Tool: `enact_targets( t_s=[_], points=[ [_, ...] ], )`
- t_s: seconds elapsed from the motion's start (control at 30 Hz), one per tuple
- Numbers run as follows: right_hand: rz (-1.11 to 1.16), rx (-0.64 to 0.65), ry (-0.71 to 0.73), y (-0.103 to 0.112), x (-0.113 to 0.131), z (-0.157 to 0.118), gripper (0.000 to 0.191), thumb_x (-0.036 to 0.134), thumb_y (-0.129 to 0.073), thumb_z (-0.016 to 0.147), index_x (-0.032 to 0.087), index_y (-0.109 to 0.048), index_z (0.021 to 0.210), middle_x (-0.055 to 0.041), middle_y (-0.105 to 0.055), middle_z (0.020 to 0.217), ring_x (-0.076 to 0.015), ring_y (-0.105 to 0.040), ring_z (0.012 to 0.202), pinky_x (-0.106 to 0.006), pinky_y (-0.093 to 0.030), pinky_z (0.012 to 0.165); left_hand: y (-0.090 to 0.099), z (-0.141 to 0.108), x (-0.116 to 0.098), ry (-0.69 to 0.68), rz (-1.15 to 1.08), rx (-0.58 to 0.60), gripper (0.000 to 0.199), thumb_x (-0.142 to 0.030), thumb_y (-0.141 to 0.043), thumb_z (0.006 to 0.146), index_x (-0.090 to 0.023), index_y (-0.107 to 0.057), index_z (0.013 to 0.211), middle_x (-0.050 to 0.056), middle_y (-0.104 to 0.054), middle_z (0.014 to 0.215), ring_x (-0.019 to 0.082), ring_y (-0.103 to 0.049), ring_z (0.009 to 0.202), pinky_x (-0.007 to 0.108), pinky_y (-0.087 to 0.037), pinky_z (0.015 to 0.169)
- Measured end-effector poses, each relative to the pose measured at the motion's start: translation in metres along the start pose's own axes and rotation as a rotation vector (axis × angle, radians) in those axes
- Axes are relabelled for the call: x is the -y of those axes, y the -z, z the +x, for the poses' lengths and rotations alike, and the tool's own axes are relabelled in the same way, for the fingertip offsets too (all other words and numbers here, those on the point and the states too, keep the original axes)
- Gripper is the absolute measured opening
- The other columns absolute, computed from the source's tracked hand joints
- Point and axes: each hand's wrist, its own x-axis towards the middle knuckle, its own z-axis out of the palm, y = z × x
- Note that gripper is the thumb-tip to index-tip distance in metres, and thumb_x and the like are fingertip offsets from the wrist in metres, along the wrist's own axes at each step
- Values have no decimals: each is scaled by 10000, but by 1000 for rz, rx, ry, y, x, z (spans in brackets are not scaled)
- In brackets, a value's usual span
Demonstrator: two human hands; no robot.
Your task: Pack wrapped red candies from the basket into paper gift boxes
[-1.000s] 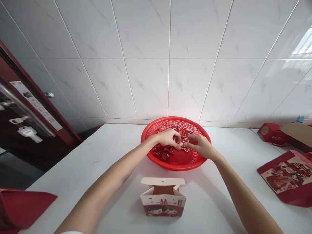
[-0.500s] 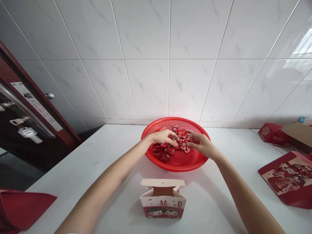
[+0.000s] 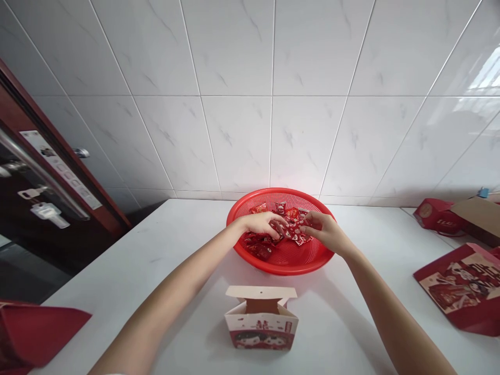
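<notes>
A red perforated plastic basket stands against the wall with several small wrapped candies in it. Over its right side, my right hand pinches a red candy packet with white print between thumb and fingers. My left hand reaches over the left side, palm down, thumb and fingers apart just above the candies beside that packet. Nearer to me sits a small white and red paper box, its top open and its flap standing up, with cartoon faces printed on the front.
To the right lie a red printed gift box, another red box and an open brown carton. Part of a red box shows at the lower left. Beyond the white counter is a door with keys.
My left thumb and fingers have come off the packet and shifted slightly left and down over the candies. The right hand keeps the packet, which is now tilted. The paper box stays put.
</notes>
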Motion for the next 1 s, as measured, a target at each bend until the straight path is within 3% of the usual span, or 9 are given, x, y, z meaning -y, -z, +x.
enact_targets(
  t_s=[0.17,0.37,0.63,0.9,1.0],
  points=[
    [57,9,1,-2,7,-2,505,645,-790,747,231,-501,731,-11,-608,728,-208,-608,728,-359,-514,670,-6,-4,-11,-62,92,-65,574,-381,-845,742,-191,-699,1263,81,-751,1223,271,-671,1178,337,-492,976],
    [210,-78,26,-9,20,-6,498,610,-863,701,231,-541,733,1,-594,730,-207,-619,737,-357,-557,686,-12,-7,-22,-234,13,-98,433,-570,-791,786,-144,-743,848,19,-677,764,178,-614,736,291,-449,680],
    [433,-57,-18,-14,32,-8,420,543,-922,659,201,-719,794,0,-664,717,-182,-626,675,-336,-558,682,-17,-15,-28,-284,3,-237,450,-578,-770,795,-140,-676,747,-4,-602,699,160,-565,691,279,-433,637],
    [473,-43,-30,-18,21,-7,395,500,-918,692,193,-698,808,-15,-707,791,-192,-659,742,-330,-549,720,-23,-18,-29,-252,-75,-190,315,-420,-845,753,-129,-788,860,12,-692,738,152,-595,703,259,-449,649],
    [488,-6,-48,-17,22,-7,393,483,-923,688,192,-681,791,-15,-700,799,-182,-646,727,-328,-540,716,-24,-16,-27,-276,-93,-187,269,-385,-849,736,-133,-774,795,-9,-659,688,142,-574,676,257,-446,637]
  ],
)
